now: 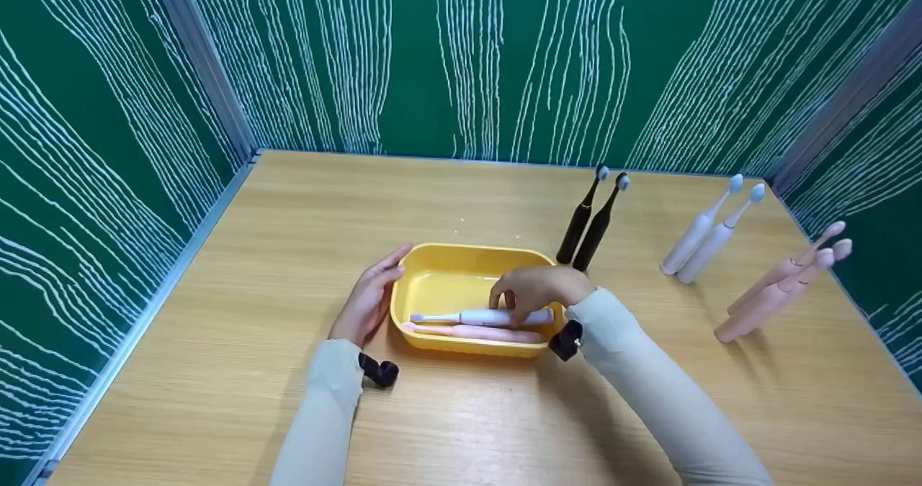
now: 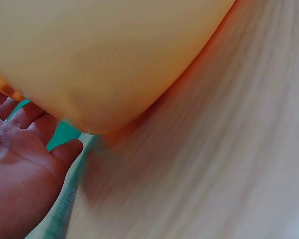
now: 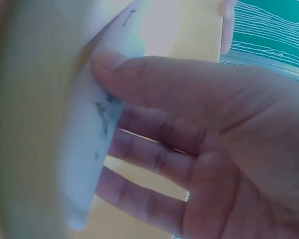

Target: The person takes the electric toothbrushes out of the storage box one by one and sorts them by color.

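Observation:
In the head view my right hand [image 1: 536, 291] reaches into a yellow plastic basin [image 1: 468, 250] and holds the handle of a white electric toothbrush [image 1: 482, 317]. The right wrist view shows the thumb of that hand [image 3: 164, 124] pressed on the white handle [image 3: 87, 144], with the fingers on its other side. Beside it in the basin, nearer me, lies a pink electric toothbrush [image 1: 490, 333]. My left hand [image 1: 369, 300] rests against the basin's left side. Its fingers look fairly straight along the basin's outer wall [image 2: 104, 59] in the left wrist view.
Two black electric toothbrushes [image 1: 592, 234] stand upright behind the basin's right end. Farther right stand two white toothbrushes [image 1: 704, 250] and several pink ones [image 1: 763, 306]. The wooden table [image 1: 302, 205] is bordered by green panels [image 1: 414, 68] with white wavy lines.

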A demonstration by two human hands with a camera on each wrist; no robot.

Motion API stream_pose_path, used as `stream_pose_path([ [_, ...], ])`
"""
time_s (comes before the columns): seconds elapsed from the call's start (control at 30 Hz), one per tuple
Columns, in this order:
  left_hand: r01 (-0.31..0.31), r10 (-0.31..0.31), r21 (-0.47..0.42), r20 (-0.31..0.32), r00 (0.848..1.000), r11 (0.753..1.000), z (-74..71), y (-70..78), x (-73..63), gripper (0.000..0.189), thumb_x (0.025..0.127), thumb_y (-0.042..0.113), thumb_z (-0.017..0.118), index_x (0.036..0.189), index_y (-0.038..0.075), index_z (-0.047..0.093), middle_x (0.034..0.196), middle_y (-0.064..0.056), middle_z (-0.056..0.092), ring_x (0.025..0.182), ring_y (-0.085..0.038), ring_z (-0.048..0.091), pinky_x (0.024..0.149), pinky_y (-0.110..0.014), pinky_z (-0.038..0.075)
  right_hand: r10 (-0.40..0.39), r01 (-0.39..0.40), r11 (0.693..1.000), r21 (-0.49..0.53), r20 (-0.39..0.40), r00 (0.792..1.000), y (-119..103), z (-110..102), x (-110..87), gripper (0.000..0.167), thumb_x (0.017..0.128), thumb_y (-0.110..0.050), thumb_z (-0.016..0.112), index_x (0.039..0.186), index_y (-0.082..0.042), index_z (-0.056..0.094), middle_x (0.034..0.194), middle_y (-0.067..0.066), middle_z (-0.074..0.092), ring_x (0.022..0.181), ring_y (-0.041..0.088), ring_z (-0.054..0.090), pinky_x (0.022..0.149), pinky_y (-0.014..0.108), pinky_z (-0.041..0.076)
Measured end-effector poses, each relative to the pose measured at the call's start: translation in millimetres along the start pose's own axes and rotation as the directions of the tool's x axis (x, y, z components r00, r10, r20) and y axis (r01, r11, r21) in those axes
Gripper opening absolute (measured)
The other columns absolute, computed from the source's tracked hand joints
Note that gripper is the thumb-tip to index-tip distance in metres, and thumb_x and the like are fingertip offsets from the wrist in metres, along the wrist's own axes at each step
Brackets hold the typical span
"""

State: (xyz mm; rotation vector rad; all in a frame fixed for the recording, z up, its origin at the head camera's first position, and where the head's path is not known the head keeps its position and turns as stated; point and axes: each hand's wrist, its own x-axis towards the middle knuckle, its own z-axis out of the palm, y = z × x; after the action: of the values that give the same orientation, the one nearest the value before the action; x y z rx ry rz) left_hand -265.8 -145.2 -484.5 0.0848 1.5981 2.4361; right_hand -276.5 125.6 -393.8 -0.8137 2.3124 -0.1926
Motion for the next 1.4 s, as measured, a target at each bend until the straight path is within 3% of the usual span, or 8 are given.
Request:
stream_pose_path([
  [0.23,0.000,0.000,-0.009,0.000,1.000,1.000,-0.2,-0.1,0.0,0.050,0.098,0.003,0.039,0.147,-0.001,0.033,0.158,-0.012,0.027,0.145,-0.024,0.026,0.119,-0.034,0.026,-0.026,0.028,0.999,0.031,-0.047,0.999,2,-2,-4.0,0.034,0.086,-0.010,0.069,0.120,-0.015,0.066,0.097,0.004,0.064,0.080,0.016,0.054,0.067,0.023,0.049],
  [0.47,-0.006,0.006,-0.005,0.008,1.000,1.000,-1.2,-1.4,1.1,0.050,0.098,0.003,0.039,0.148,-0.001,0.032,0.158,-0.012,0.025,0.146,-0.023,0.023,0.121,-0.035,0.023,0.017,-0.005,0.994,0.113,-0.107,0.994,8,-1,-7.5,0.031,0.086,-0.015,0.071,0.116,-0.024,0.066,0.098,-0.001,0.064,0.085,0.018,0.057,0.082,0.029,0.055],
  [0.8,0.006,-0.006,-0.010,-0.010,1.000,1.000,-0.5,-0.4,0.6,0.049,0.098,0.004,0.041,0.147,0.000,0.035,0.158,-0.010,0.027,0.144,-0.024,0.028,0.118,-0.034,0.029,-0.042,0.070,0.990,0.125,-0.217,0.975,16,-6,-19.1,0.033,0.086,-0.019,0.072,0.118,-0.024,0.065,0.103,-0.001,0.066,0.088,0.017,0.059,0.087,0.033,0.057],
  [1.1,0.017,-0.018,-0.008,-0.020,1.000,1.000,-0.7,-1.1,0.8,0.049,0.098,0.005,0.042,0.147,0.003,0.037,0.158,-0.010,0.027,0.144,-0.024,0.029,0.117,-0.034,0.031,-0.132,0.170,0.981,0.096,-0.317,0.939,24,-8,-32.4,0.035,0.087,-0.016,0.070,0.121,-0.015,0.064,0.101,0.004,0.068,0.089,0.018,0.059,0.085,0.037,0.056],
  [1.4,0.012,-0.012,-0.010,-0.030,0.999,1.000,0.3,-0.7,1.3,0.049,0.098,0.004,0.041,0.146,0.001,0.037,0.157,-0.012,0.029,0.144,-0.025,0.029,0.119,-0.036,0.028,-0.184,0.263,0.957,0.120,-0.450,0.874,31,-8,-44.4,0.037,0.085,-0.009,0.071,0.121,-0.009,0.065,0.104,0.007,0.070,0.091,0.020,0.063,0.084,0.041,0.059],
])
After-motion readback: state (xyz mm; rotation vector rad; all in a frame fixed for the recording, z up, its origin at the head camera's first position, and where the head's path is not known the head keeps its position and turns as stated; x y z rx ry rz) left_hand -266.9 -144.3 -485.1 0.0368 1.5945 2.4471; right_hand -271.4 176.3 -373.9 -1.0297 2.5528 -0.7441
